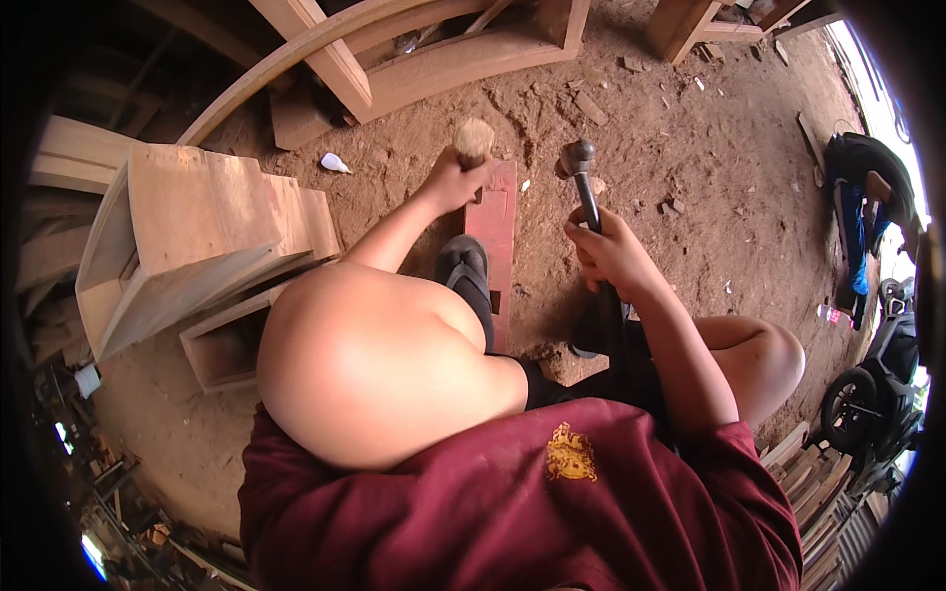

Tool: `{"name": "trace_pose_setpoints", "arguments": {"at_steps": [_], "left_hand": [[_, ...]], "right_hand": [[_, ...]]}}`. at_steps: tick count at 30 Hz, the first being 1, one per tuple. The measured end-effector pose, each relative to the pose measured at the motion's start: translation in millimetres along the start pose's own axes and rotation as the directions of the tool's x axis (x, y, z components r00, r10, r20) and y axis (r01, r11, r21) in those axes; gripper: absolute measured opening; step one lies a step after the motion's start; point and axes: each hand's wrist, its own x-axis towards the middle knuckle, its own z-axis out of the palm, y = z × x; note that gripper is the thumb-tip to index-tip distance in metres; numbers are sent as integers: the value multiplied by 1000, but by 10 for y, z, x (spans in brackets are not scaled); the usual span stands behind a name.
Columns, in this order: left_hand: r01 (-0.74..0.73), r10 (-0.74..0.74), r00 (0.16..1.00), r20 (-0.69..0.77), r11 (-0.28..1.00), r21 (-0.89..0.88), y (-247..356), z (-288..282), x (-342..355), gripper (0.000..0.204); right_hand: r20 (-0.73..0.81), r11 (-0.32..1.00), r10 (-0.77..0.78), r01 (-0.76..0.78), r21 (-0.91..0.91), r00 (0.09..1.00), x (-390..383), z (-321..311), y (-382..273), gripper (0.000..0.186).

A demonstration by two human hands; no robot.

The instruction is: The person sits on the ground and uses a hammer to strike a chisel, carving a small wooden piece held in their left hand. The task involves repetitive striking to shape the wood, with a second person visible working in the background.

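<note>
My left hand is closed around a chisel, held upright over a reddish wooden plank on the ground. The chisel's pale wooden handle has a frayed, mushroomed top. Most of its lower part is hidden by my fingers, and I cannot tell how deep its tip sits in the wood. My right hand grips a hammer by its dark shaft, to the right of the plank. Its metal head is raised, apart from the chisel. My left foot in a dark sandal rests on the plank.
Pale wooden furniture parts stand close on my left. A curved wooden frame lies ahead. On the dirt floor are a small white bottle and scattered wood chips. A motorcycle and stacked boards are at the right.
</note>
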Motion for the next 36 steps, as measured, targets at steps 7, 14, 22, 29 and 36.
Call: {"name": "trace_pose_setpoints", "arguments": {"at_steps": [7, 14, 22, 29, 36], "left_hand": [[-131, 132, 991, 7, 990, -42, -96, -41, 132, 17], [-192, 194, 981, -18, 979, 67, -65, 98, -160, 17], [-277, 282, 959, 3, 941, 193, -26, 136, -225, 14], [-221, 202, 975, 96, 937, 272, -19, 190, -315, 18], [-257, 267, 961, -67, 957, 138, -76, 278, -336, 11]], "right_hand": [[2, 999, -13, 13, -29, 1000, -19, 11, 38, 15], [-79, 938, -284, 259, -228, 956, -300, 172, -392, 18], [-115, 619, -673, 471, -628, 731, -405, 396, -754, 20], [-2, 546, -649, 464, -698, 761, -309, 362, -806, 22], [-1, 440, -510, 260, -860, 860, 91, 285, -76, 18]]}}
